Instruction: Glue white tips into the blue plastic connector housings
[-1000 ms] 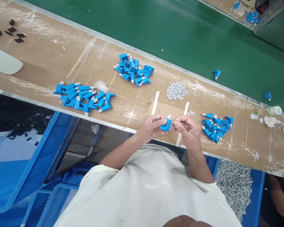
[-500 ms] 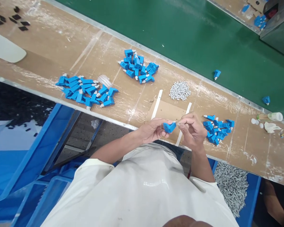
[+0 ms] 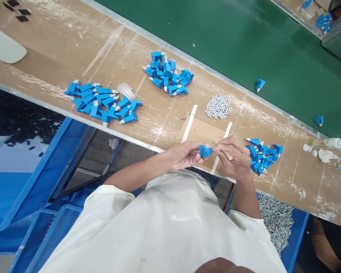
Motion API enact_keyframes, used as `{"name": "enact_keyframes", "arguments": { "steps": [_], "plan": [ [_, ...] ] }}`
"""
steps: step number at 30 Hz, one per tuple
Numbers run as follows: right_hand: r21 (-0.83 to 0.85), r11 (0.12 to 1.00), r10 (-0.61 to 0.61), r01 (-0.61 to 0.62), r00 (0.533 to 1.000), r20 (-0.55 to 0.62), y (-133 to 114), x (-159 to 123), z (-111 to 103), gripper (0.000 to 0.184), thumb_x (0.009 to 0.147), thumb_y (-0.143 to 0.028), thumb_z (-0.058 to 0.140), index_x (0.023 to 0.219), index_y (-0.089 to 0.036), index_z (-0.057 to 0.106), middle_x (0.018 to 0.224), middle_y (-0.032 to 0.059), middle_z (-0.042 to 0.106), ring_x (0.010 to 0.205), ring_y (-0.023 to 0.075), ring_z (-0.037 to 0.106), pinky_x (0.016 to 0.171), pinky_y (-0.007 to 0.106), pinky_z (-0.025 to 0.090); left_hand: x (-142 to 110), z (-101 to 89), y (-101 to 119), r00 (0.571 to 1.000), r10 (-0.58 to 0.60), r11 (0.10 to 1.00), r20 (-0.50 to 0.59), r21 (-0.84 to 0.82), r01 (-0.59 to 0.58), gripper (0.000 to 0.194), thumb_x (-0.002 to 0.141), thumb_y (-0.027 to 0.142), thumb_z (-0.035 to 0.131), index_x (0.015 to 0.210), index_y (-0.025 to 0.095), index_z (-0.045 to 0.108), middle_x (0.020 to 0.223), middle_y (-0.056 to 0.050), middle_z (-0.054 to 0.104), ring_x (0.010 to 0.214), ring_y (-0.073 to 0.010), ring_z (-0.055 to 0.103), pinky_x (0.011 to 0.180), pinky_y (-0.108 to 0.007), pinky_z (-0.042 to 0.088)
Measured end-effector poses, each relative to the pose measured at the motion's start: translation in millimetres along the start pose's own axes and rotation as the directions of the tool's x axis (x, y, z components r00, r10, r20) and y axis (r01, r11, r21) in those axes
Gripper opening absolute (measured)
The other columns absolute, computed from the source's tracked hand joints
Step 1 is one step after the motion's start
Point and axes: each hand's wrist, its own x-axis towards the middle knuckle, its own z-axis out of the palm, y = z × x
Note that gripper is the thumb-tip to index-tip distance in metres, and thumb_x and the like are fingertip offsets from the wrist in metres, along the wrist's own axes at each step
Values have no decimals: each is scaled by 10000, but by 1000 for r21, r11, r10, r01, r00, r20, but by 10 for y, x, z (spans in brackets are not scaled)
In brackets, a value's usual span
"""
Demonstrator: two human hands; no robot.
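My left hand is closed around a blue plastic part, held just above the front of the table. From the right, my right hand pinches at the end of that same part. What lies between its fingertips is hidden; it is too small to name. Beneath both hands is a cardboard sheet with white tape strips along its sides. Beyond it sits a heap of small grey-white pieces. A cluster of blue parts with white tips lies just right of my right hand.
More blue parts lie in a back pile and a left pile, beside a clear plastic cup. A toothpick container stands at the right. A green surface runs behind. Below right, a blue bin holds grey pieces.
The blue part has been turned in my left hand, its white tip no longer pointing up. My right hand has come in against its end. The camera view has shifted slightly.
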Motion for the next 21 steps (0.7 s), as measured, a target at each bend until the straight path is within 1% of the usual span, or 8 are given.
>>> {"name": "enact_keyframes", "arguments": {
  "steps": [3, 5, 8, 9, 12, 15, 18, 21],
  "plan": [
    [27, 1000, -5, 5, 1000, 6, 31, -7, -8, 130, 969, -174, 645, 971, -247, 753, 826, 51, 739, 754, 189, 663, 680, 348, 518, 17, -11, 3, 1000, 7, 999, 2, 43, -8, 238, 982, 86, 520, 780, 93, 646, 603, -23, 623, 474, -63, 598, 464, -99, 513],
    [122, 992, 26, -22, 999, -37, 58, -17, 21, 128, 949, -181, 680, 960, -254, 784, 815, 51, 749, 734, 187, 665, 666, 344, 518, 14, -19, -3, 999, 39, 993, 36, 113, -43, 198, 944, 114, 611, 748, 100, 641, 600, -13, 621, 477, -55, 590, 469, -97, 504],
    [401, 904, 208, -146, 971, -115, 95, -27, 97, 34, 874, -283, 807, 847, -263, 812, 729, 39, 728, 669, 178, 645, 623, 334, 514, -20, -19, -22, 975, 163, 944, 152, 264, -199, 239, 826, 249, 811, 726, 111, 645, 611, 14, 622, 497, -50, 582, 519, -129, 533],
    [503, 841, 288, -197, 952, -109, 106, -28, 123, 97, 823, -331, 861, 783, -260, 807, 694, 34, 711, 645, 173, 634, 604, 327, 514, -38, -12, -27, 959, 206, 913, 192, 314, -259, 299, 775, 317, 866, 735, 115, 651, 624, 19, 627, 518, -55, 588, 545, -151, 551],
    [715, 603, 480, -354, 877, 30, 138, -32, 181, 277, 659, -434, 965, 640, -243, 765, 638, 20, 663, 558, 142, 587, 473, 275, 483, -95, 21, -29, 910, 324, 795, 260, 446, -411, 462, 685, 506, 911, 762, 131, 653, 651, 17, 643, 577, -76, 602, 576, -193, 556],
    [767, 424, 570, -481, 800, 187, 164, -47, 198, 320, 582, -449, 993, 620, -233, 759, 639, 13, 645, 488, 114, 539, 331, 223, 398, -142, 51, -18, 860, 413, 673, 300, 535, -510, 491, 725, 577, 862, 763, 143, 636, 650, 14, 640, 584, -80, 587, 570, -198, 527],
    [765, 374, 588, -524, 772, 241, 162, -48, 199, 316, 556, -429, 1004, 631, -232, 768, 644, 14, 649, 473, 111, 539, 296, 214, 400, -167, 46, -28, 831, 438, 588, 343, 590, -553, 485, 771, 594, 820, 778, 150, 624, 655, 12, 639, 584, -83, 584, 579, -209, 521],
    [749, 384, 604, -541, 760, 239, 121, 11, 204, 307, 574, -412, 999, 643, -225, 765, 646, 8, 648, 461, 115, 562, 304, 223, 434, -151, -5, -14, 797, 482, 483, 364, 648, -589, 491, 806, 624, 771, 799, 161, 609, 669, 0, 655, 581, -95, 595, 578, -224, 511]
  ]
}}
